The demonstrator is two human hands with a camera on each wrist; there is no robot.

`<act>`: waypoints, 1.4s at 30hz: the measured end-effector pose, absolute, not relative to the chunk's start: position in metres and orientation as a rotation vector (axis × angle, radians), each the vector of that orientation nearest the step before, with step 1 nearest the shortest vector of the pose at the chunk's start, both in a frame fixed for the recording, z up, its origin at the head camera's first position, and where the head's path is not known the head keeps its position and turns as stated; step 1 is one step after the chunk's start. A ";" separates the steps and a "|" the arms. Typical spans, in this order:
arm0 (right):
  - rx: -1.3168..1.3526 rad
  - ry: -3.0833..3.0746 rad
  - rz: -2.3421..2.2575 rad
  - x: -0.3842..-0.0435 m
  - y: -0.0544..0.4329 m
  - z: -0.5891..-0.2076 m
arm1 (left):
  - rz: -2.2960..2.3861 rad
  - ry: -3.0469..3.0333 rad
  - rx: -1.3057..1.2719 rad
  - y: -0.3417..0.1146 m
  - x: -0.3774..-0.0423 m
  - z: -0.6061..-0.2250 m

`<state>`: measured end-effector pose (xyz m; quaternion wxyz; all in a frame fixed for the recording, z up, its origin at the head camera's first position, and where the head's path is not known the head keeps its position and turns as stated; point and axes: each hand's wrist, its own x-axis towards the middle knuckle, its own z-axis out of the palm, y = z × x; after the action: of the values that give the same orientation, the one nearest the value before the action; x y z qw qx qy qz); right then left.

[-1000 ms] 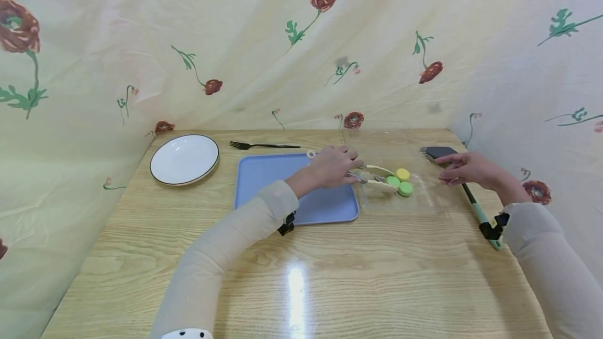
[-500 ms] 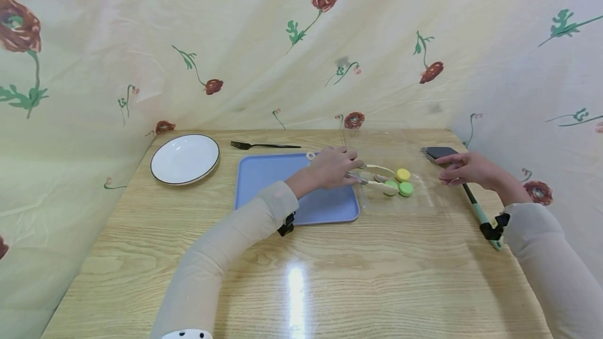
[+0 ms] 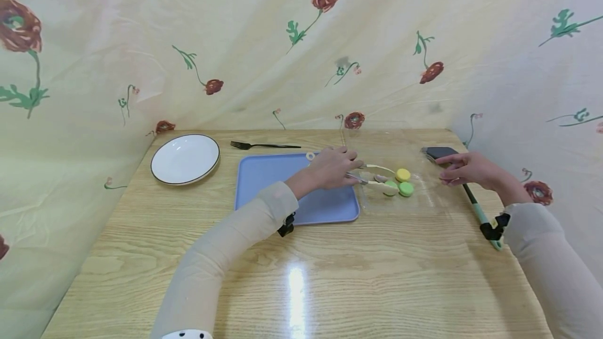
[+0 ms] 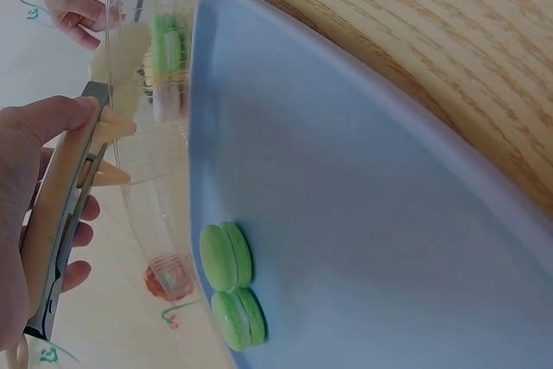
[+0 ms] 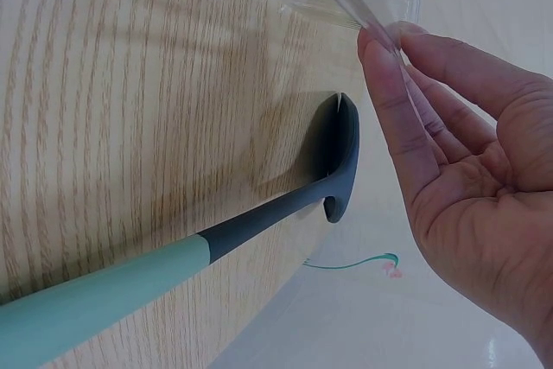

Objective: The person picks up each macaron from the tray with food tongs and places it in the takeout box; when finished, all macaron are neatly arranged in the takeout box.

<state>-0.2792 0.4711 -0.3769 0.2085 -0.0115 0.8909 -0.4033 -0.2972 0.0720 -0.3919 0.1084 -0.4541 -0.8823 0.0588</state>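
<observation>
My left hand [image 3: 332, 167] grips a pair of tongs [image 4: 54, 213] with cream tips, thumb on one side and fingers on the other. The tips spread inside a clear plastic box [image 3: 424, 204]. One tip overlaps a green macaron [image 3: 390, 191]; a pale lilac macaron [image 3: 380, 178] lies between the tong arms. Beside them sit another green macaron [image 3: 406, 189] and a yellow macaron [image 3: 402, 175]. My right hand [image 3: 471, 167] pinches the box's clear edge [image 5: 370, 8] between thumb and fingers. Two green macarons [image 4: 226, 257] rest on a blue tray [image 3: 268, 182], hidden by my left arm in the head view.
Right of the box lies a spatula [image 5: 112, 289] with a mint handle, below my right hand. The box's raised clear lid [image 3: 377, 140] stands at the back. A black fork [image 3: 273, 145] lies behind the tray, and a white plate [image 3: 185, 159] sits at the back left.
The near tong tip has shifted slightly, and the green macaron by it has moved a little toward the front, partly under the tip. Both hands stay in place.
</observation>
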 end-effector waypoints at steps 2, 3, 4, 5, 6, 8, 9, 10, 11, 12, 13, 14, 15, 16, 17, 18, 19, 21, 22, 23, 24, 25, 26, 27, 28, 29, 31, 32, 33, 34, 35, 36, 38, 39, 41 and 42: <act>-0.033 2.482 -1.119 -0.280 0.471 -0.377 | 0.167 -2.595 -1.333 0.072 -0.298 -0.393; -0.033 2.482 -1.117 -0.280 0.471 -0.377 | 0.161 -2.594 -1.335 0.071 -0.298 -0.393; -0.033 2.484 -1.114 -0.280 0.471 -0.378 | 0.157 -2.596 -1.336 0.071 -0.298 -0.394; -0.033 2.486 -1.110 -0.281 0.470 -0.378 | 0.154 -2.595 -1.337 0.070 -0.298 -0.394; -0.034 2.487 -1.108 -0.281 0.470 -0.378 | 0.147 -2.596 -1.337 0.070 -0.298 -0.394; -0.034 2.488 -1.105 -0.281 0.470 -0.378 | 0.141 -2.600 -1.337 0.068 -0.297 -0.394; -0.033 2.488 -1.104 -0.281 0.470 -0.378 | 0.143 -2.601 -1.334 0.067 -0.296 -0.394; -0.033 2.490 -1.102 -0.281 0.470 -0.378 | 0.144 -2.602 -1.329 0.067 -0.296 -0.394; -0.035 2.490 -1.101 -0.281 0.470 -0.378 | 0.147 -2.600 -1.325 0.065 -0.296 -0.393; -0.036 2.490 -1.100 -0.281 0.470 -0.377 | 0.147 -2.602 -1.321 0.064 -0.295 -0.393; -0.037 2.491 -1.099 -0.281 0.470 -0.377 | 0.151 -2.602 -1.316 0.063 -0.295 -0.393; -0.038 2.492 -1.098 -0.280 0.469 -0.377 | 0.152 -2.601 -1.312 0.062 -0.294 -0.393; -0.040 2.493 -1.096 -0.280 0.469 -0.377 | 0.150 -2.602 -1.309 0.060 -0.294 -0.393; -0.042 2.495 -1.094 -0.280 0.469 -0.377 | 0.148 -2.601 -1.304 0.058 -0.294 -0.393; -0.043 2.494 -1.095 -0.280 0.469 -0.377 | 0.145 -2.605 -1.299 0.056 -0.294 -0.393; -0.044 2.493 -1.097 -0.280 0.469 -0.377 | 0.136 -2.611 -1.292 0.054 -0.293 -0.393; -0.045 2.492 -1.099 -0.280 0.469 -0.377 | 0.126 -2.617 -1.285 0.051 -0.293 -0.393; -0.047 2.490 -1.103 -0.279 0.468 -0.377 | 0.098 -2.627 -1.271 0.046 -0.293 -0.393; -0.048 2.488 -1.106 -0.279 0.468 -0.376 | 0.083 -2.630 -1.263 0.043 -0.293 -0.392; -0.050 2.486 -1.108 -0.278 0.468 -0.376 | 0.066 -2.632 -1.254 0.039 -0.292 -0.392; -0.052 2.486 -1.109 -0.278 0.468 -0.376 | 0.046 -2.630 -1.245 0.035 -0.292 -0.391; -0.054 2.485 -1.109 -0.278 0.468 -0.376 | 0.032 -2.619 -1.239 0.032 -0.292 -0.391; -0.055 2.485 -1.109 -0.278 0.468 -0.376 | 0.018 -2.609 -1.233 0.028 -0.291 -0.391; -0.057 2.486 -1.107 -0.278 0.468 -0.376 | 0.000 -2.600 -1.228 0.023 -0.291 -0.390; -0.058 2.486 -1.106 -0.277 0.468 -0.376 | -0.014 -2.589 -1.222 0.019 -0.290 -0.390; -0.061 2.486 -1.105 -0.277 0.468 -0.376 | -0.025 -2.581 -1.215 0.014 -0.290 -0.390; -0.063 2.486 -1.102 -0.277 0.468 -0.375 | -0.050 -2.561 -1.208 0.005 -0.290 -0.391; -0.064 2.485 -1.101 -0.277 0.468 -0.375 | -0.068 -2.561 -1.204 0.001 -0.289 -0.391; -0.065 2.484 -1.099 -0.276 0.467 -0.374 | -0.083 -2.558 -1.198 -0.004 -0.289 -0.391; -0.066 2.483 -1.097 -0.276 0.467 -0.374 | -0.086 -2.553 -1.191 -0.008 -0.289 -0.391; -0.067 2.482 -1.096 -0.276 0.467 -0.374 | -0.093 -2.551 -1.182 -0.013 -0.289 -0.391; -0.066 2.481 -1.096 -0.276 0.467 -0.373 | -0.100 -2.545 -1.176 -0.017 -0.289 -0.392; -0.067 2.480 -1.096 -0.275 0.466 -0.372 | -0.106 -2.543 -1.162 -0.026 -0.289 -0.393; -0.066 2.480 -1.097 -0.275 0.466 -0.372 | -0.101 -2.539 -1.158 -0.030 -0.289 -0.393; -0.065 2.479 -1.099 -0.276 0.466 -0.372 | -0.096 -2.541 -1.155 -0.038 -0.288 -0.394; -0.065 2.479 -1.101 -0.276 0.466 -0.372 | -0.094 -2.549 -1.154 -0.041 -0.288 -0.394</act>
<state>-0.2758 0.4661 -0.3716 0.2124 -0.0234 0.8928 -0.3966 -0.2883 -0.0415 -0.3941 0.1699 -0.4062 -0.8972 -0.0331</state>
